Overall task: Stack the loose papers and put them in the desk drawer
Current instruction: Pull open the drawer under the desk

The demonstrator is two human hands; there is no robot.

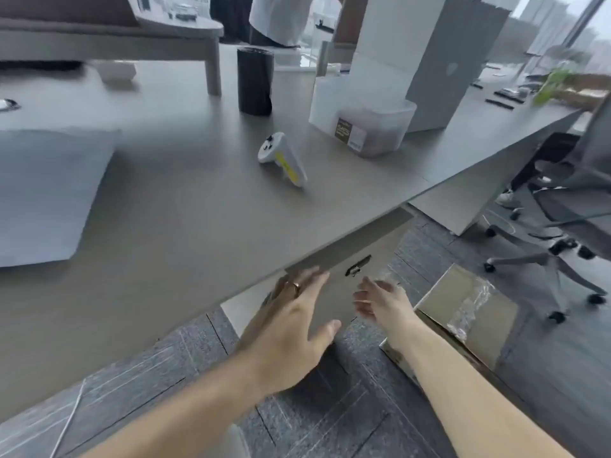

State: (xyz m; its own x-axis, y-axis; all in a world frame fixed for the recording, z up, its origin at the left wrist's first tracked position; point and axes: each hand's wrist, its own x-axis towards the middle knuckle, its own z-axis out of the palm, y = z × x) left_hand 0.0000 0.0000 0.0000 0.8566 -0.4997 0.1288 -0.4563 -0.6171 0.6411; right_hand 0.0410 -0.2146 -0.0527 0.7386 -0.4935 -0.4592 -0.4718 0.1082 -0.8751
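A pile of white papers (46, 193) lies flat on the grey desk (185, 226) at the left. Below the desk's front edge sits the drawer unit (373, 246), its beige front carrying a dark handle (358, 266). My left hand (294, 325), a ring on one finger, is spread open just under the desk edge, against the drawer front. A little to the right, my right hand (380, 302) is open too, fingers apart, just below the handle. Neither hand holds anything.
On the desk stand a white controller (281, 158), a black cylinder (255, 81), a translucent lidded box (363, 123) and a tall white box (423, 61). A taped cardboard box (469, 312) lies on the carpet right of my right arm. An office chair (568, 206) stands at the right. A person stands behind the desk.
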